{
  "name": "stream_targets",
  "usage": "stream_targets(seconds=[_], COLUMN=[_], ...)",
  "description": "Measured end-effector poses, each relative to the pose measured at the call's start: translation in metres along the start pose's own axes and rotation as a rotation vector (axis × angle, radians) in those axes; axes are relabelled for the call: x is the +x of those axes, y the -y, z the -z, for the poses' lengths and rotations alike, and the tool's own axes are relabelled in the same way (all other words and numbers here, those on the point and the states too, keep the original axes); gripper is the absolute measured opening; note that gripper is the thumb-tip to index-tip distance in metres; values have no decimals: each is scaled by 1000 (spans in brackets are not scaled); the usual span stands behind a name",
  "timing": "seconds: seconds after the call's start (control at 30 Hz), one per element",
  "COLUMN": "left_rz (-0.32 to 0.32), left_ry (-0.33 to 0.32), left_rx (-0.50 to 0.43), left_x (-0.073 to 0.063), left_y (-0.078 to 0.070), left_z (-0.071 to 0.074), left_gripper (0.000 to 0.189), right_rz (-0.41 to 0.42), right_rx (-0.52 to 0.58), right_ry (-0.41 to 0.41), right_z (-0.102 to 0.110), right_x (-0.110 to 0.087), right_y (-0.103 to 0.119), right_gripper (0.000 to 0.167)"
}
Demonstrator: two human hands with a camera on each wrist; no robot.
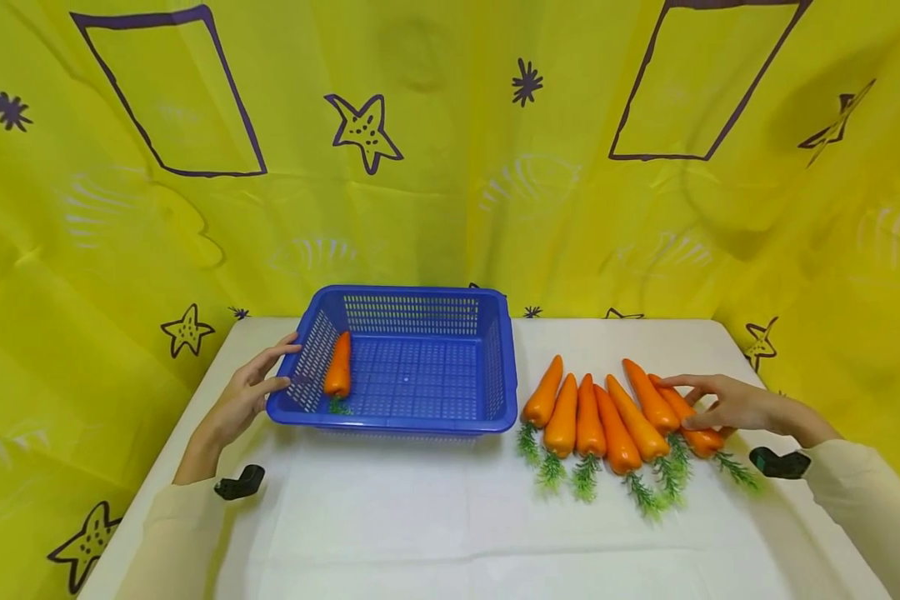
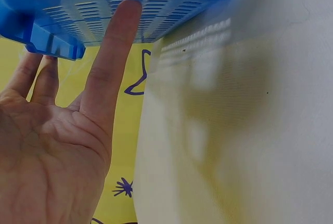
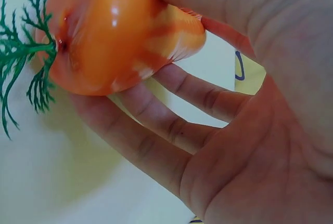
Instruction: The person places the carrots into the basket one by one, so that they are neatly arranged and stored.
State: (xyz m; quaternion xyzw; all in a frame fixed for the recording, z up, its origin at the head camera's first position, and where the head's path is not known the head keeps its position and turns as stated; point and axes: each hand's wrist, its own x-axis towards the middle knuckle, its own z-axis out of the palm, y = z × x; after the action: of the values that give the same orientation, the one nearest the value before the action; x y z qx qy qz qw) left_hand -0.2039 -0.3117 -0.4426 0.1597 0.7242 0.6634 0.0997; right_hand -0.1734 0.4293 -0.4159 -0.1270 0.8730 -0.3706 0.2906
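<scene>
My left hand (image 1: 242, 398) is at the left end of a blue plastic basket (image 1: 390, 422). Its thumb (image 2: 112, 60) lies straight against the slotted outer wall in the left wrist view, other fingertips near the rim. One orange carrot (image 1: 338, 367) with a green tuft lies inside, along the basket's left side. On the right, my right hand (image 1: 746, 407) holds the rightmost carrot (image 3: 109, 31) of a row, thumb on one side and fingers curled around the other. Its leafy green top (image 3: 31, 50) sticks out past the fingers.
Several more carrots (image 1: 589, 421) lie side by side between the basket and my right hand, tops toward me. All stand on a white-covered table (image 1: 390, 517). A yellow curtain (image 1: 450, 208) with drawn purple shapes hangs behind and along both sides.
</scene>
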Motion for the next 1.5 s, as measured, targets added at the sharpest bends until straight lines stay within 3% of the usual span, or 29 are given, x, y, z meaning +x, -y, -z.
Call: stream_targets(seconds=[0.83,1.5], left_rz=[-14,10], left_ry=[-4,-2], left_rx=[43,24], left_x=[-1,-2], left_y=[1,-1], left_z=[-1,-1], left_gripper=[49,50], right_rz=[95,125], right_rx=[-59,-98], right_ry=[-54,-119], right_z=[43,52], right_x=[-28,-37], right_y=[56,75], right_gripper=[72,69])
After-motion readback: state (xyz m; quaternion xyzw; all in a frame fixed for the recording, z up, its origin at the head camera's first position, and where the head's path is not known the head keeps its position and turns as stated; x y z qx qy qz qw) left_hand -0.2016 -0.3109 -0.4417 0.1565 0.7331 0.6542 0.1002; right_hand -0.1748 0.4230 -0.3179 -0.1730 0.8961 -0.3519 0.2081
